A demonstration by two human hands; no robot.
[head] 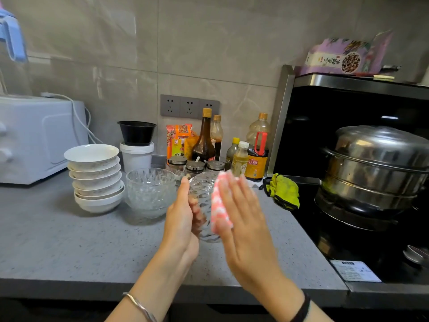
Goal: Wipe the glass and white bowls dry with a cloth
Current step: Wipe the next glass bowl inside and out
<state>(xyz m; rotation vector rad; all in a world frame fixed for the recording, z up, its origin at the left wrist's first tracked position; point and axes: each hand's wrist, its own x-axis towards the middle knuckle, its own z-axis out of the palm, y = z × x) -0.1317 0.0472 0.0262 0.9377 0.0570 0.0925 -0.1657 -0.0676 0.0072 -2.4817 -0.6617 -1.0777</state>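
A clear cut-glass bowl [201, 194] is held on its side above the grey counter [58, 240]. My left hand [181, 219] supports it from the left with straight fingers. My right hand [243, 219] presses a pink-and-white cloth [220, 203] flat against the bowl's right side, fingers straight. To the left stands a stack of glass bowls [149, 191]. Further left is a stack of several white bowls [96, 177].
A white appliance [34, 140] sits at the far left. Sauce bottles and jars [220, 149] line the wall behind the bowls. A yellow-green rag [284, 191] lies by the black hob, where a steel steamer pot [376, 170] stands. A black bowl rests on a white tub [137, 147].
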